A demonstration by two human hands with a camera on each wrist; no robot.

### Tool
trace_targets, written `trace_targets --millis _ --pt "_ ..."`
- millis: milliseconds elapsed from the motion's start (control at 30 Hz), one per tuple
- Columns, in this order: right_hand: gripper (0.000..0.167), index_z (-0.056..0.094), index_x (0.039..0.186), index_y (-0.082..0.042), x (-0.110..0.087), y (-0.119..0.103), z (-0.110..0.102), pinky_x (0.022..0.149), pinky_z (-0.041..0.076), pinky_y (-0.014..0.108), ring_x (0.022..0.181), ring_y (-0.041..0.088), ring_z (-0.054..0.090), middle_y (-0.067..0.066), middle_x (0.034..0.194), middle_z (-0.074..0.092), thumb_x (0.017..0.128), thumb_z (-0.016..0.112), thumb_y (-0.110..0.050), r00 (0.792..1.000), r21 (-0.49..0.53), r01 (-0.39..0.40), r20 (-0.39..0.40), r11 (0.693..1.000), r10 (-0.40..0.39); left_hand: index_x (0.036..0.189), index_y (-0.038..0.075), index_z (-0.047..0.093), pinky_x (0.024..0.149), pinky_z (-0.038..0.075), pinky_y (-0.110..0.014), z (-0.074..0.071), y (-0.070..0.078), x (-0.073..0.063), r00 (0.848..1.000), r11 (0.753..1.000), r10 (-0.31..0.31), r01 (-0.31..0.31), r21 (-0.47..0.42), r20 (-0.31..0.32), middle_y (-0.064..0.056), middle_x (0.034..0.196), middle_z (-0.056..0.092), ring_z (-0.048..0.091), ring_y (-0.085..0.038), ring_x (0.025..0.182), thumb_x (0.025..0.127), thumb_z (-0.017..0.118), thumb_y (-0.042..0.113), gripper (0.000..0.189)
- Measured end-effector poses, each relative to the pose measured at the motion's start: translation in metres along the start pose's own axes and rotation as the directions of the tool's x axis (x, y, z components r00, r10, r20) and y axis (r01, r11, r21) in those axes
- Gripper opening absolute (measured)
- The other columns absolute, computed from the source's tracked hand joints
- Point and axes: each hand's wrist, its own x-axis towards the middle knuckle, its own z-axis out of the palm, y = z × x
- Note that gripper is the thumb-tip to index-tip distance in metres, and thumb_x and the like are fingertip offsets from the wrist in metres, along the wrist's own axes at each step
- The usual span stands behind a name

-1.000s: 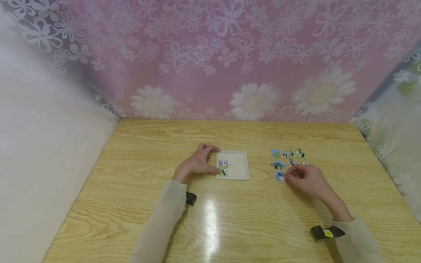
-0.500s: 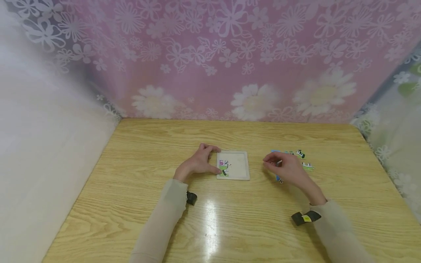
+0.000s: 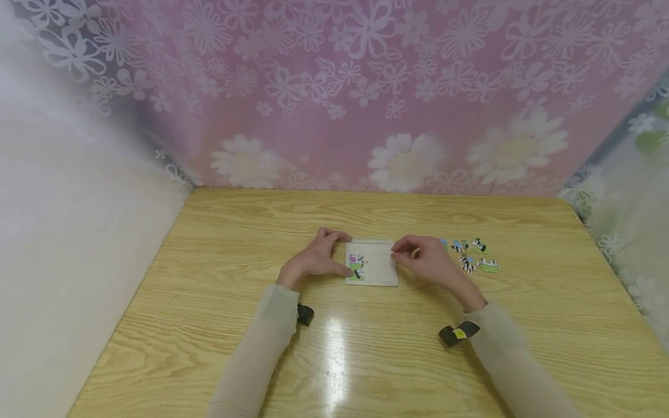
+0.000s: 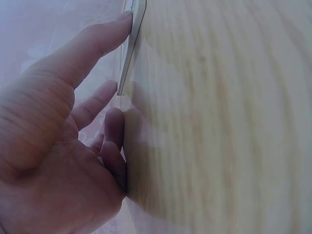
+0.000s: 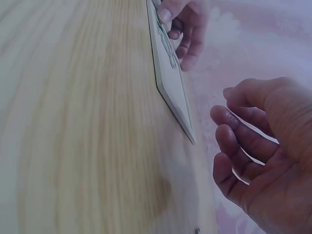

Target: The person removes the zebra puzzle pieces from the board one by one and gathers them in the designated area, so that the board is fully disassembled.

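Note:
My left hand (image 3: 317,255) rests at the left edge of a small pale square puzzle tray (image 3: 383,265), thumb on its lower left and fingers at its upper left corner. Pink-and-green panda puzzle pieces (image 3: 356,269) lie in the tray's lower left. In the left wrist view, the thumb (image 4: 97,41) presses on the tray's rim. My right hand (image 3: 425,258) is at the tray's right edge, thumb and forefinger close together. The right wrist view shows curled fingers (image 5: 226,136) beside the tray; whether a piece is between the fingertips cannot be made out.
Several loose puzzle pieces lie right of the right hand, among them a panda piece (image 3: 478,246), a striped piece (image 3: 467,265) and a green-edged one (image 3: 489,265). The hand and wrist hide others. A flowered curtain (image 3: 334,104) hangs behind the wooden table (image 3: 387,360).
My right hand has moved left from among the loose pieces to the tray's right edge. The left hand and the tray have stayed where they were.

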Motion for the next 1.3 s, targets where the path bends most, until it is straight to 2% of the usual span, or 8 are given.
trace_targets --millis 333,600,900,1300 --pt "0.008 0.074 0.101 -0.013 0.018 -0.009 0.022 0.071 0.053 0.027 0.08 0.014 0.064 0.001 0.089 0.073 0.096 0.072 -0.019 0.998 0.022 0.005 0.057 1.0 -0.006 0.147 0.024 0.051 0.097 0.042 -0.041 0.001 0.0 0.002 1.0 1.0 -0.009 0.009 0.017 -0.009 -0.007 0.132 0.038 0.042 -0.023 0.114 0.08 0.089 0.033 0.078" --pt "0.011 0.074 0.102 -0.01 0.026 -0.016 0.034 0.077 0.054 0.03 0.085 0.014 0.065 0.003 0.093 0.073 0.094 0.073 -0.017 0.997 0.016 0.034 0.071 0.999 -0.035 0.147 0.024 0.05 0.098 0.042 -0.042 0.001 -0.001 0.001 1.0 1.0 -0.01 0.01 0.013 -0.01 -0.007 0.134 0.037 0.041 -0.023 0.115 0.079 0.09 0.032 0.079" --pt "0.02 0.076 0.109 -0.007 0.033 -0.018 0.045 0.084 0.051 0.037 0.091 0.019 0.063 0.006 0.099 0.073 0.093 0.074 -0.019 0.995 -0.087 0.037 0.097 0.995 -0.029 0.148 0.025 0.049 0.101 0.043 -0.043 0.001 -0.002 0.002 1.0 1.0 -0.006 0.006 0.023 -0.004 -0.008 0.138 0.037 0.043 -0.024 0.117 0.08 0.089 0.033 0.08" --pt "0.019 0.078 0.104 -0.011 0.037 -0.019 0.05 0.075 0.044 0.033 0.083 0.019 0.053 0.007 0.098 0.065 0.09 0.077 -0.023 0.992 -0.14 0.006 0.123 0.99 0.011 0.148 0.025 0.049 0.096 0.043 -0.042 0.001 -0.004 0.004 1.0 1.0 -0.005 0.005 0.026 -0.001 -0.008 0.136 0.037 0.043 -0.024 0.114 0.08 0.089 0.033 0.079"
